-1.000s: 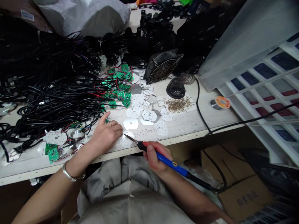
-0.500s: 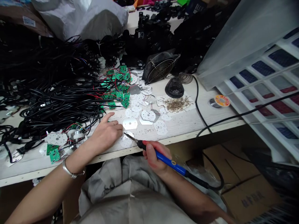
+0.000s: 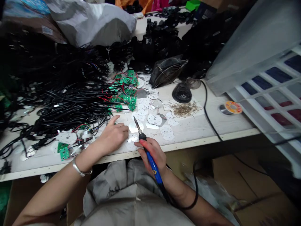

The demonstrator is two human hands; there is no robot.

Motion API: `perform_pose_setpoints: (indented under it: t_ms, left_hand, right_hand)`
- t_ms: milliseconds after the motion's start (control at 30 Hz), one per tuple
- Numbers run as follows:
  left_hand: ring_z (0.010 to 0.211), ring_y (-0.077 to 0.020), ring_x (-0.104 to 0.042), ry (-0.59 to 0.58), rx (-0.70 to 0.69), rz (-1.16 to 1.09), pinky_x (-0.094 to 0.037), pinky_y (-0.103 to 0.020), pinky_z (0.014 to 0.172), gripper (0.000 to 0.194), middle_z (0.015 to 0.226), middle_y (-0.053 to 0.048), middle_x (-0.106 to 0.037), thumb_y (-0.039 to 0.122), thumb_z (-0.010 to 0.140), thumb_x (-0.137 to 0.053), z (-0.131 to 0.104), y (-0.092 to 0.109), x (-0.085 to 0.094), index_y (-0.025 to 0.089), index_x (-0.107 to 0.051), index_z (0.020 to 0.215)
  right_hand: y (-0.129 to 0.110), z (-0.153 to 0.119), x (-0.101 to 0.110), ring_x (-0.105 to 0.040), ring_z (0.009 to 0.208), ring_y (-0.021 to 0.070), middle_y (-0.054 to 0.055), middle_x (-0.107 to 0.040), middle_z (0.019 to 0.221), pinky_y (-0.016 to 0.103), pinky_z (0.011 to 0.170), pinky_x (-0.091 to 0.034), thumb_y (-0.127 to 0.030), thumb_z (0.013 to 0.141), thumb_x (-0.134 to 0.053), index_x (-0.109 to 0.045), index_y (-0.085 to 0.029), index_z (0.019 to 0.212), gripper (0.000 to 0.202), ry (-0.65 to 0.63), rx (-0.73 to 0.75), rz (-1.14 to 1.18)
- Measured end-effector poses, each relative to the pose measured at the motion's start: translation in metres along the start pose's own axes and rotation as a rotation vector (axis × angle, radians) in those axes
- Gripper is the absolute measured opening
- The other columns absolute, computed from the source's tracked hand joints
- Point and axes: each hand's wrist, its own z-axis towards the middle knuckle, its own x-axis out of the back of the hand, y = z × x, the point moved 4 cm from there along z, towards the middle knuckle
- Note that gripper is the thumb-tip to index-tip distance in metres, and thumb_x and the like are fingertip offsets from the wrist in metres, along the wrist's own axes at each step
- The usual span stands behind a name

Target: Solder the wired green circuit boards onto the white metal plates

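Observation:
My right hand [image 3: 154, 153] is wrapped round the blue handle of a soldering iron [image 3: 151, 160], whose metal tip points up and away over the white plates. Part of a round, translucent white disc [image 3: 132, 140] lies just beyond the right fingertips at the bench's front edge. My left hand [image 3: 115, 135] rests beside the disc's left edge, little finger stretched out and the other fingers curled down. Its thumb and fingertips are hidden, so what they pinch does not show. Several white LED plates [image 3: 154, 119] with small dark dots lie behind the disc.
Black cables [image 3: 77, 103] and green circuit boards [image 3: 125, 99] are heaped on the left. Behind stand a small fan [image 3: 168, 72] and a dark iron stand [image 3: 182, 92], with brown crumbs [image 3: 184, 108] in front. A solder spool [image 3: 231, 107] sits right, near white drawers [image 3: 270, 91].
The soldering iron has swung upright, its tip lifting away from the disc towards the plates behind. My left hand stays beside the disc. The whole view has shifted slightly.

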Motion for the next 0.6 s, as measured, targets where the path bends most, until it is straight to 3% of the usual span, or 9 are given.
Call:
perform_pose_setpoints:
  t_ms: [133,267,333,400,433,500,567,600]
  left_hand:
    - [0.077,-0.0166,-0.059,-0.042,0.113,-0.003,-0.028,-0.058,0.108,0.024,0.075,-0.002,-0.066,0.012,0.088,-0.049,0.001,0.008,-0.003,0.017,-0.066,0.071]
    - [0.079,-0.0184,-0.061,-0.040,0.079,0.041,-0.030,-0.057,0.109,0.022,0.077,-0.004,-0.066,0.012,0.087,-0.051,-0.002,0.011,-0.004,0.017,-0.067,0.073]
    - [0.086,-0.0185,-0.062,0.037,0.085,0.043,-0.035,-0.052,0.108,0.022,0.087,-0.005,-0.069,0.014,0.089,-0.050,-0.016,0.007,0.008,0.018,-0.068,0.077]
    - [0.096,-0.0174,-0.063,0.179,0.179,0.017,-0.042,-0.043,0.103,0.022,0.101,-0.006,-0.071,0.020,0.091,-0.047,-0.044,-0.012,0.030,0.019,-0.069,0.087]
    - [0.099,-0.0166,-0.062,0.258,0.289,0.010,-0.047,-0.037,0.097,0.024,0.105,-0.006,-0.071,0.024,0.092,-0.046,-0.064,-0.029,0.043,0.019,-0.069,0.093]
    - [0.098,-0.0164,-0.063,0.364,0.659,0.049,-0.049,-0.031,0.090,0.030,0.101,-0.007,-0.072,0.028,0.095,-0.040,-0.113,-0.080,0.066,0.018,-0.069,0.094]
    - [0.098,-0.0187,-0.064,0.288,1.145,0.190,-0.049,-0.031,0.089,0.036,0.105,-0.010,-0.071,0.028,0.095,-0.036,-0.170,-0.139,0.080,0.015,-0.069,0.099]
    - [0.100,-0.0200,-0.064,0.143,1.351,0.233,-0.049,-0.031,0.088,0.037,0.109,-0.010,-0.070,0.027,0.094,-0.035,-0.196,-0.166,0.081,0.015,-0.068,0.106]
  right_hand:
    - [0.003,-0.001,-0.010,-0.070,0.080,0.0159,0.006,-0.064,0.100,0.023,0.068,-0.058,-0.016,0.093,-0.054,-0.060,-0.028,0.122,0.032,-0.073,-0.003,-0.047]
    - [0.008,0.005,-0.015,-0.066,0.070,0.0170,0.004,-0.059,0.084,0.023,0.059,-0.056,-0.021,0.090,-0.060,-0.063,-0.027,0.121,0.031,-0.049,0.023,0.001]
    - [0.007,0.009,-0.016,-0.064,0.068,0.0170,0.004,-0.058,0.080,0.024,0.056,-0.055,-0.025,0.092,-0.058,-0.065,-0.027,0.116,0.025,-0.050,0.009,0.051]
    - [0.007,0.010,-0.015,-0.063,0.067,0.0174,0.005,-0.058,0.079,0.024,0.053,-0.054,-0.027,0.094,-0.053,-0.066,-0.026,0.110,0.021,-0.025,-0.022,0.065]
    - [0.007,0.010,-0.015,-0.062,0.066,0.0175,0.005,-0.058,0.079,0.025,0.052,-0.054,-0.027,0.095,-0.051,-0.067,-0.026,0.107,0.020,-0.009,-0.038,0.060]
    - [0.006,0.010,-0.015,-0.061,0.065,0.0177,0.005,-0.058,0.078,0.026,0.052,-0.054,-0.028,0.096,-0.049,-0.066,-0.027,0.105,0.020,0.002,-0.042,0.039]
    - [0.005,0.010,-0.015,-0.061,0.066,0.0182,0.004,-0.057,0.079,0.027,0.053,-0.054,-0.028,0.093,-0.055,-0.066,-0.027,0.106,0.017,0.005,-0.003,0.001]
    - [0.005,0.009,-0.015,-0.061,0.066,0.0186,0.004,-0.057,0.079,0.027,0.053,-0.054,-0.028,0.090,-0.059,-0.066,-0.027,0.106,0.017,0.011,0.019,-0.018]
